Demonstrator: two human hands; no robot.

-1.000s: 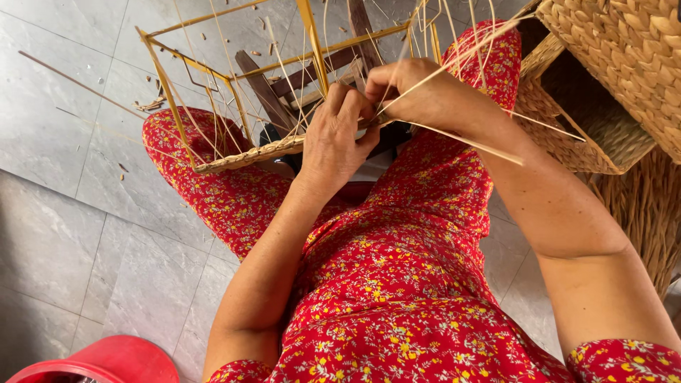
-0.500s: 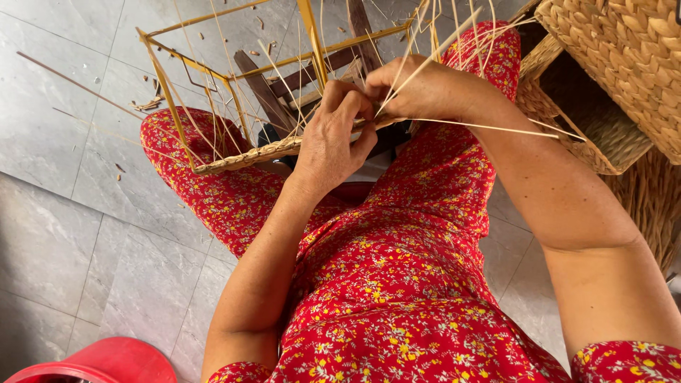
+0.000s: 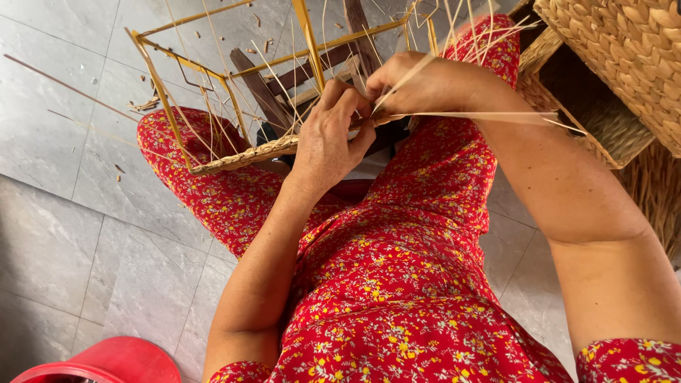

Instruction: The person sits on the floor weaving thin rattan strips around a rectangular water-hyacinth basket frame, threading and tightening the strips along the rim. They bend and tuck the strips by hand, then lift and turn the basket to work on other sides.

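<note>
Both hands sit much as half a second ago, the right drawn slightly along the strands; frame and baskets unchanged.

Item 1: yellow wire frame point(image 3: 213, 85), box-shaped, resting tilted across the lap, its open top reaching past the upper picture edge; landmark for all entries below.
Item 2: woven band point(image 3: 245, 156), braided pale fibre, running along the near bottom rail of the frame; left end free, right end under the left hand.
Item 3: left hand point(image 3: 330, 135), at the near right corner of the frame; fingers curled and pinched on the woven band and the strands there.
Item 4: right hand point(image 3: 433, 85), just right of the frame and touching the left hand; closed on a bundle of thin reed strands point(image 3: 489, 113) that fan out rightward and upward.
Item 5: dark wooden stand point(image 3: 284, 78), crossed slats, seen through the frame.
Item 6: finished woven baskets point(image 3: 624, 57), stacked right of the frame, crowding the right picture edge; little room on that side.
Item 7: grey tiled floor point(image 3: 64, 213), left of and below the frame; open, with scattered fibre scraps.
Item 8: red plastic tub point(image 3: 106, 362), well below-left of the frame, cut by the bottom edge.
Item 9: red floral garment point(image 3: 397, 284), covering the lap beneath the frame.
</note>
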